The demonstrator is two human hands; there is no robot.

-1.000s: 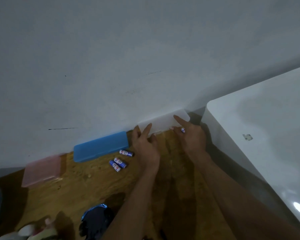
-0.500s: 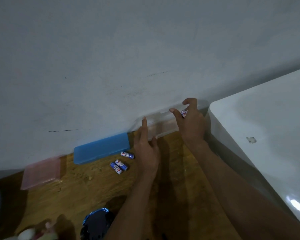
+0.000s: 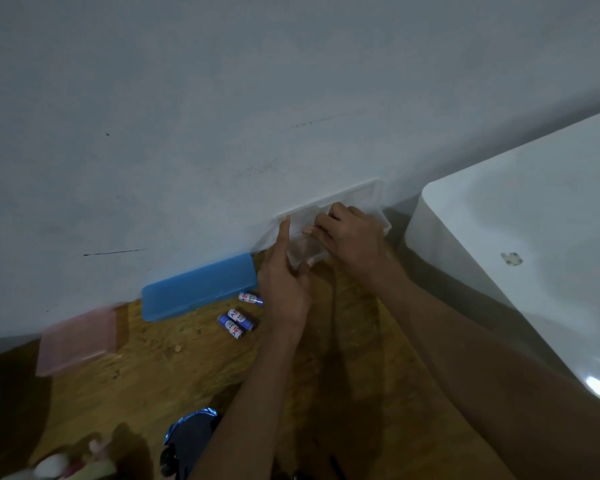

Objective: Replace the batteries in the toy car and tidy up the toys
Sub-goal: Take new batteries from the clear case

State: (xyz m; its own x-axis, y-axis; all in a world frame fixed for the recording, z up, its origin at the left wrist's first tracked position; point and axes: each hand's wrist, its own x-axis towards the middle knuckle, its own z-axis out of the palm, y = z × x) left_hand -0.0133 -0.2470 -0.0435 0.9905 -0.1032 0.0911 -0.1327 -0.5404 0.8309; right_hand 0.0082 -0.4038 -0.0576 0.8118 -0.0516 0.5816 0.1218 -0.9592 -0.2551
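A clear plastic box (image 3: 305, 252) stands against the wall with its lid (image 3: 357, 195) tipped up and back. My left hand (image 3: 284, 285) grips the box's left front corner, index finger stretched up along the lid. My right hand (image 3: 350, 237) reaches down into the open box with its fingers curled; whatever they hold is hidden. Three blue-and-white batteries (image 3: 239, 320) lie loose on the wooden surface just left of my left wrist. The dark blue toy car (image 3: 191, 438) sits at the bottom, partly behind my left forearm.
A shut blue plastic case (image 3: 198, 289) and a pink case (image 3: 77, 341) lie along the wall to the left. A large white container (image 3: 534, 237) fills the right side. A plush toy (image 3: 59, 465) shows at the bottom left corner.
The clear box's lid has swung up against the wall. My right hand, which held a battery by the lid, has dropped into the box. My left hand has moved onto the box's corner.
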